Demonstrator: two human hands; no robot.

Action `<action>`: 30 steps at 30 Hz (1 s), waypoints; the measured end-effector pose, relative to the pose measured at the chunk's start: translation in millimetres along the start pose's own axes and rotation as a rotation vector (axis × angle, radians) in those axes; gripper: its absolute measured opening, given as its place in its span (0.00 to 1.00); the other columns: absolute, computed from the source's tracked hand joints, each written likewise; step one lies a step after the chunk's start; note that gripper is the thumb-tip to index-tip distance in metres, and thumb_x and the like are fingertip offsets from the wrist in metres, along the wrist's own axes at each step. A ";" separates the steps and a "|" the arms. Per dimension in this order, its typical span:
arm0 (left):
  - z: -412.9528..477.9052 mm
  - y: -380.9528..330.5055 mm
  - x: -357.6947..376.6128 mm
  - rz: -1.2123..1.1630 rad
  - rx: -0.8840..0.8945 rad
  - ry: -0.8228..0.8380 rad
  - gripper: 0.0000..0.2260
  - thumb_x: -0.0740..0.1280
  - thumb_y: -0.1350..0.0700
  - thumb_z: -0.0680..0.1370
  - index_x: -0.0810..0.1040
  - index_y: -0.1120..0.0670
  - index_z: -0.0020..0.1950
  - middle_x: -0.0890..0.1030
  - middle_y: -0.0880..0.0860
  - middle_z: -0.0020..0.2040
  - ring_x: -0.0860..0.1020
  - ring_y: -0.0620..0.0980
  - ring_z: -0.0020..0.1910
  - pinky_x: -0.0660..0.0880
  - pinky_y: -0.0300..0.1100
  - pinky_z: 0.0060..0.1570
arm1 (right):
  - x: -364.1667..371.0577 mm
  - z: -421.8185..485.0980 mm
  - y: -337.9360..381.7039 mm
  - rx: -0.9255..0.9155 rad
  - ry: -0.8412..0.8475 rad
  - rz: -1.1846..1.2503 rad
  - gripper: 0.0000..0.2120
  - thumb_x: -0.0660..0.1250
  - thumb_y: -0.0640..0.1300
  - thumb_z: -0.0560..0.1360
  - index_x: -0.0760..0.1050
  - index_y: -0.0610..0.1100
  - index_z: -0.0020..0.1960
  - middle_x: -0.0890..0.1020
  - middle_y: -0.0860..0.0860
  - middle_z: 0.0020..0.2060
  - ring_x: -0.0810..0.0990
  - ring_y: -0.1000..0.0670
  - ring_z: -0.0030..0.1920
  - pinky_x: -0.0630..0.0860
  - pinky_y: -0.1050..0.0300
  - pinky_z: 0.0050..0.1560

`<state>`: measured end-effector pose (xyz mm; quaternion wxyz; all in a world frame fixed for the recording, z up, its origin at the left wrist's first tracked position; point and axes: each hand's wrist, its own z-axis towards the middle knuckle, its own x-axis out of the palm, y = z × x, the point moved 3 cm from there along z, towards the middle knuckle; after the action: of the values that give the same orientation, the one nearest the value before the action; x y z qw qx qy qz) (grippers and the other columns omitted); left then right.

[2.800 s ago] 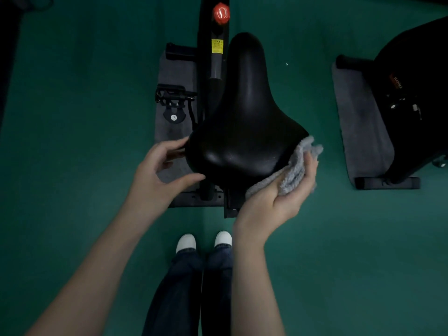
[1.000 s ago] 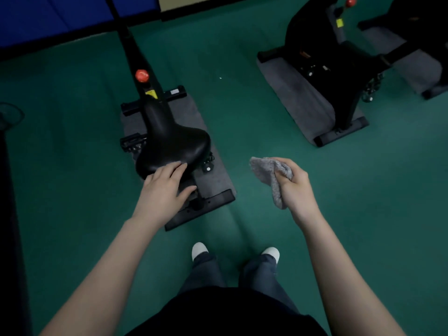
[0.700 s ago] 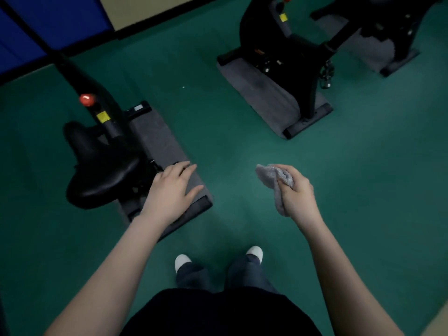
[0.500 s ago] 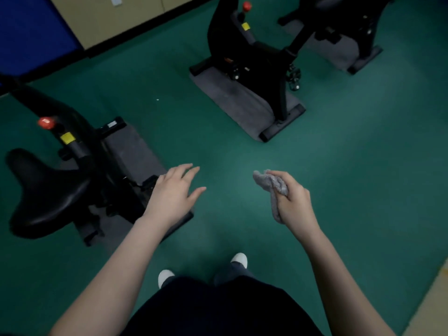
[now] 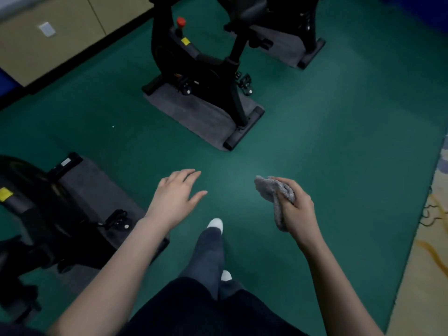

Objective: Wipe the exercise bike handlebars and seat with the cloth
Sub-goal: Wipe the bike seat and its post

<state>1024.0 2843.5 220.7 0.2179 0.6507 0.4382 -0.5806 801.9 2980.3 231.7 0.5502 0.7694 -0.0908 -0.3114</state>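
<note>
Right hand [image 5: 297, 210]: fingers curled round grey cloth [image 5: 275, 194], held in the air above green floor [image 5: 339, 132]. Left hand [image 5: 175, 196]: fingers spread flat, holding nothing. Exercise bike [image 5: 201, 66]: upright on grey mat [image 5: 194, 112], well ahead.

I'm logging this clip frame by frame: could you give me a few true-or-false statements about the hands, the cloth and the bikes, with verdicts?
1. The right hand grips the grey cloth. True.
2. The left hand rests on a bike seat. False: it is open above the green floor, touching nothing.
3. The bike ahead stands on a grey mat. True.
4. The cloth touches a handlebar. False: it hangs from the hand, clear of every bike.
</note>
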 end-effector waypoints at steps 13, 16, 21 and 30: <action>182.8 -3.9 -19.6 -0.066 0.039 0.040 0.28 0.55 0.39 0.80 0.62 0.51 0.76 0.64 0.49 0.75 0.60 0.49 0.74 0.57 0.47 0.71 | 0.8 170.8 53.7 -0.032 -0.054 -0.118 0.18 0.61 0.30 0.74 0.79 0.49 0.53 0.83 0.55 0.45 0.79 0.55 0.47 0.69 0.77 0.42; 216.5 0.0 -27.7 -0.062 0.033 0.055 0.29 0.54 0.38 0.80 0.61 0.51 0.76 0.63 0.49 0.76 0.59 0.49 0.74 0.56 0.47 0.71 | 3.8 202.1 63.0 -0.031 -0.044 -0.123 0.19 0.60 0.29 0.74 0.79 0.48 0.54 0.83 0.54 0.46 0.79 0.55 0.47 0.70 0.76 0.42; 255.0 0.2 -36.1 -0.072 -0.009 0.093 0.30 0.52 0.37 0.79 0.58 0.51 0.77 0.59 0.49 0.77 0.56 0.49 0.76 0.53 0.47 0.73 | -4.3 246.8 69.4 -0.010 -0.048 -0.110 0.19 0.60 0.28 0.73 0.80 0.47 0.54 0.83 0.53 0.47 0.79 0.53 0.49 0.70 0.75 0.43; 330.8 -30.7 -47.8 -0.092 -0.077 0.095 0.30 0.53 0.37 0.79 0.57 0.50 0.77 0.58 0.49 0.77 0.56 0.48 0.76 0.52 0.47 0.73 | -41.7 343.1 75.1 -0.029 -0.030 -0.069 0.17 0.60 0.29 0.73 0.80 0.46 0.53 0.83 0.54 0.46 0.79 0.54 0.48 0.70 0.74 0.45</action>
<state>814.7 2582.2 196.5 0.1948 0.6480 0.4994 -0.5411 585.5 2701.0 246.5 0.5489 0.7592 -0.0681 -0.3429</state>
